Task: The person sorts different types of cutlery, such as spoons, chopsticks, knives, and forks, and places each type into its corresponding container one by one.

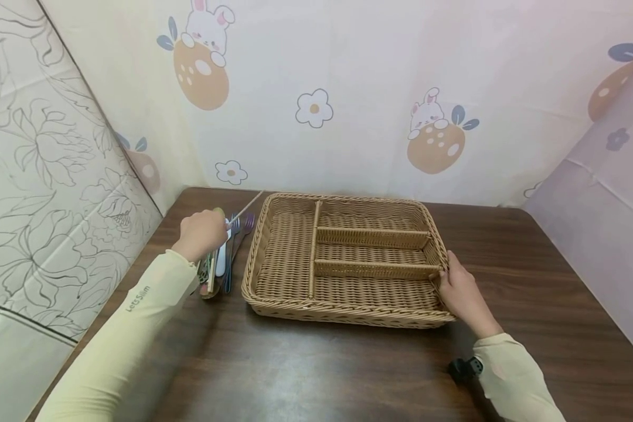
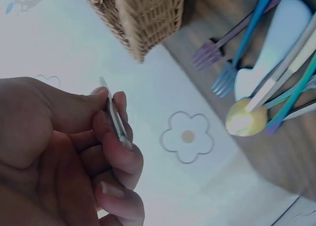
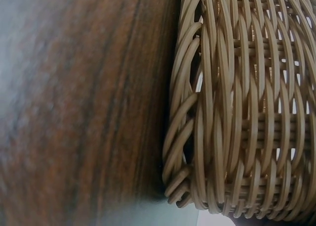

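In the head view my left hand (image 1: 203, 234) is raised over the cutlery pile at the left, pinching a thin, pale metallic utensil (image 1: 249, 208) that slants up toward the basket. The left wrist view shows this utensil (image 2: 117, 119) edge-on between thumb and fingers, so its kind is unclear. A tan wicker basket (image 1: 348, 310) with divided compartments lies on the table; its compartments hold nothing. At its right end, my right hand (image 1: 461, 290) grips the rim. The right wrist view has only the woven basket side (image 3: 252, 102), with the hand out of sight.
Beside the basket's left end lie a purple fork (image 2: 210, 53), a blue fork (image 2: 224, 80), a white utensil (image 2: 284, 35), a gold spoon (image 2: 247, 118) and other cutlery. The brown table (image 1: 295, 375) meets a patterned curtain (image 1: 358, 70) behind.
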`<state>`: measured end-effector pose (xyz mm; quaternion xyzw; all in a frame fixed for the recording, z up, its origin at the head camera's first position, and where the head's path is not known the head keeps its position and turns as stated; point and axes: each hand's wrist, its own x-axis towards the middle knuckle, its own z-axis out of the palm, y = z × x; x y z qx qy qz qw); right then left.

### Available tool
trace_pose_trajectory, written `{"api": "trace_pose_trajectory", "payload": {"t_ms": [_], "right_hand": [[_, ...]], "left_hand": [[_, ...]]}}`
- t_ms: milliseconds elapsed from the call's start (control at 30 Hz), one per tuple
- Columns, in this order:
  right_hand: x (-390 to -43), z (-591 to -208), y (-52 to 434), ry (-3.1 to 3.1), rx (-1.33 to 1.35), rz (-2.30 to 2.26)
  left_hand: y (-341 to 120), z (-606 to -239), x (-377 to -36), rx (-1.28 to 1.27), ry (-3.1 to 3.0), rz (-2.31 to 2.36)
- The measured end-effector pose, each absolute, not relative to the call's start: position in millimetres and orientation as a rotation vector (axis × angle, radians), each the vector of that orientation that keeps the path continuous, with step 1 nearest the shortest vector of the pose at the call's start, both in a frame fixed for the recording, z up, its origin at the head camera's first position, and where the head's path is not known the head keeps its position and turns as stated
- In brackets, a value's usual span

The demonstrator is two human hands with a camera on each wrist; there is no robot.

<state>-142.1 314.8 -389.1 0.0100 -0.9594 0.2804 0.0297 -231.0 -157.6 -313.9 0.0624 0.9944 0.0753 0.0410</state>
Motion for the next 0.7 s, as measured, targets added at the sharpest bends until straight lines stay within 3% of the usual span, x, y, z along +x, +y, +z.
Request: {"api": "trace_pose_trajectory", "payload": {"t_ms": [700], "right_hand": [[-139.5,-387.0,313.6,-2.965,0.036,0.879]], "left_hand": [[-91.4,-286.4,-256.7,0.502,3.045,0.238]]}}
